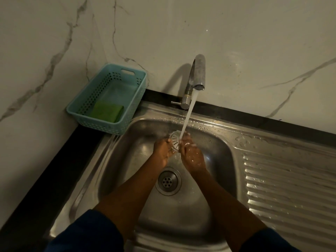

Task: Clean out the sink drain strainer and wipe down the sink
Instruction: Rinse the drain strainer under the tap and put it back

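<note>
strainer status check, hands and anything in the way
Both hands on strainer, left hand and right hand, held under tap stream. Drain open below, strainer out. Sponge untouched in basket. Nothing in the way.

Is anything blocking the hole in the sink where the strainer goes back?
Nothing visible blocks it. The strainer is held under the running water; the drain hole below lies open, between the two forearms.
</note>
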